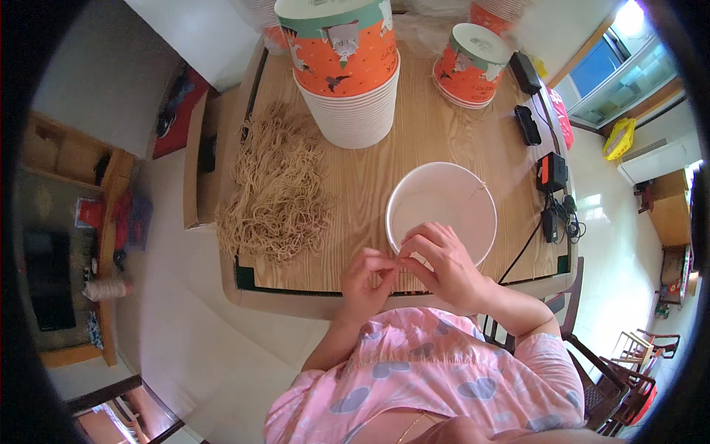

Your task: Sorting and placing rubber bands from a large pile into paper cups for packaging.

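A white paper bucket (pixel 477 222) stands mouth up near the table's front edge, with a short bit of string (pixel 482 186) at the far right of its rim. At its near left rim my left hand (pixel 367 283) is closed in a pinch. My right hand (pixel 446 268) bends over the same rim, fingers and thumb pinched close to the left fingertips. Whatever lies between the fingertips is too small to make out. Left of the bucket lies a large loose heap of tan string (pixel 277 185).
A tall stack of orange and white paper buckets (pixel 351 111) stands behind the string. A shorter stack (pixel 470 70) is at the back right. Along the right edge lie a black case (pixel 527 126), an orange and black device (pixel 552 172) and coiled cables (pixel 568 218).
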The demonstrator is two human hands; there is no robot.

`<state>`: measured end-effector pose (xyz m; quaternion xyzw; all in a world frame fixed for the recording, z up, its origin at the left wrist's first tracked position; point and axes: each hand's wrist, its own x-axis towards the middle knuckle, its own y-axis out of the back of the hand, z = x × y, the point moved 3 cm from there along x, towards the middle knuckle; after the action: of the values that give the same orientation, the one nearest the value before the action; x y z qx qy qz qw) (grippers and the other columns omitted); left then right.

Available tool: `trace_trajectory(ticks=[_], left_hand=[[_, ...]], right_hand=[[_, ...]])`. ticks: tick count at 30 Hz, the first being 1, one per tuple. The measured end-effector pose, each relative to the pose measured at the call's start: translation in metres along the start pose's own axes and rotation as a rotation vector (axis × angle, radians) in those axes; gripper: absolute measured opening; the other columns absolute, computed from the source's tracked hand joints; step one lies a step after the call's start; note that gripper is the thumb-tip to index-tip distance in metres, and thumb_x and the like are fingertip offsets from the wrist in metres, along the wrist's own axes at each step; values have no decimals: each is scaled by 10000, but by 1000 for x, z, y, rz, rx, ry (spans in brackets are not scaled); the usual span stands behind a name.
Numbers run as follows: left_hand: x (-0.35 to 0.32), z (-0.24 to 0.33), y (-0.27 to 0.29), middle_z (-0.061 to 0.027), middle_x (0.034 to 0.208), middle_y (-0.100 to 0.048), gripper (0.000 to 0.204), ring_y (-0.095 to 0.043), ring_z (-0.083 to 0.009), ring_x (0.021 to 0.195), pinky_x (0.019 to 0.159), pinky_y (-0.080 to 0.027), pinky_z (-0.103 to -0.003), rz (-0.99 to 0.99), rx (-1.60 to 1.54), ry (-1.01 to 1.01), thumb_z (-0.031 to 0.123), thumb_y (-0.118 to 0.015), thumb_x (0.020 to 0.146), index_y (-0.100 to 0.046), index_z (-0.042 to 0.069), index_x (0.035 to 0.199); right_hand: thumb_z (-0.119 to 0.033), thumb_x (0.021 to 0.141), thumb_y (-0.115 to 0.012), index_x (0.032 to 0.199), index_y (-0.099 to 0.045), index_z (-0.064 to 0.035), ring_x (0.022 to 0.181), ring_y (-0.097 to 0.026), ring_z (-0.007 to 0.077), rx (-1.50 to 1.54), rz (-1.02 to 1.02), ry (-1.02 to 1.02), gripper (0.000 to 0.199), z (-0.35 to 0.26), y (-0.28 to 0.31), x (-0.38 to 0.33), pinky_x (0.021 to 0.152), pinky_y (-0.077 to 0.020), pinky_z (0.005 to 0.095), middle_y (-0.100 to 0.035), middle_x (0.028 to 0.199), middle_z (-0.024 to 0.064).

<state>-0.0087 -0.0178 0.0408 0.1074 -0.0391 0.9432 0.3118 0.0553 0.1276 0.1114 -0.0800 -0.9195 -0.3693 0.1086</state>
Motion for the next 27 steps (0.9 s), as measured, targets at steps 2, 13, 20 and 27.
trace_trajectory(ticks=[2, 13, 20, 27], left_hand=[[2, 15, -1, -71, 806, -606, 226, -598, -198, 645, 543, -489, -296, 9, 382, -352, -1, -712, 747, -602, 88, 924], [-3, 14, -2, -88, 841, -599, 187, -603, -197, 678, 591, -490, -269, 78, 341, -232, -36, -704, 741, -611, 37, 887], [-10, -3, 0, -84, 898, -594, 114, -591, -128, 762, 635, -497, -237, 95, -164, 91, -71, -637, 813, -608, -13, 906], [-11, 0, 0, -88, 912, -602, 134, -595, -134, 775, 658, -505, -229, 124, -190, 173, -97, -619, 815, -630, -23, 927]], right_hand=[[-125, 791, -642, 889, -570, -91, 929, -532, 267, 0, 1, -40, 126, 1, 0, 0, 796, -392, 381, -549, 951, 68], [-125, 828, -651, 905, -653, -78, 887, -555, 244, 153, -10, -50, 90, 1, -2, 0, 777, -407, 364, -578, 925, 55], [-110, 794, -676, 917, -663, -79, 876, -566, 234, 108, -2, -44, 128, 0, 0, -2, 783, -411, 353, -586, 900, 46], [-107, 756, -687, 878, -637, -102, 834, -569, 220, -46, 113, 50, 132, 0, -7, -3, 791, -406, 356, -588, 877, 33]])
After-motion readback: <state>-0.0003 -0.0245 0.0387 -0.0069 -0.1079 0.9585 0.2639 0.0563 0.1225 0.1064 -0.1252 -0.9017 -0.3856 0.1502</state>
